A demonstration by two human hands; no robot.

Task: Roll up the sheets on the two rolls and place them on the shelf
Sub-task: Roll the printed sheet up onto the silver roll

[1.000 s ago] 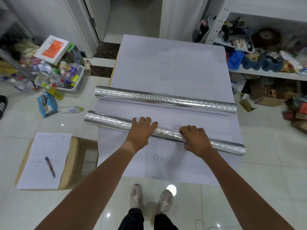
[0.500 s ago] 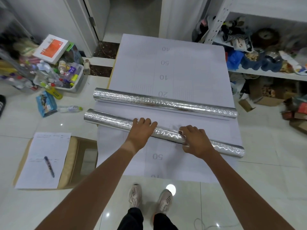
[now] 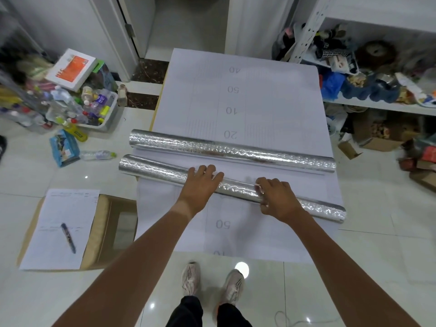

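Observation:
Two silver embossed rolls lie across white sheets printed with numbers on the floor. The near roll (image 3: 153,169) runs slantwise from left to lower right on the near sheet (image 3: 236,237). My left hand (image 3: 200,185) rests palm down over its middle, fingers draped across it. My right hand (image 3: 274,199) curls around it further right. The far roll (image 3: 271,154) lies just beyond, apart from both hands, on the far sheet (image 3: 271,90). The white shelf (image 3: 377,106) stands at the right, crowded with items.
A bin of bottles (image 3: 94,109) and loose bottles sit at the left. Paper with a pen (image 3: 68,237) lies on cardboard at the lower left. Boxes (image 3: 377,138) crowd the floor under the shelf. My feet (image 3: 212,282) stand at the sheet's near edge. A doorway opens beyond.
The far roll has come a little nearer, uncovering the "20" mark behind it and narrowing the gap between the rolls. Both hands stay on the near roll.

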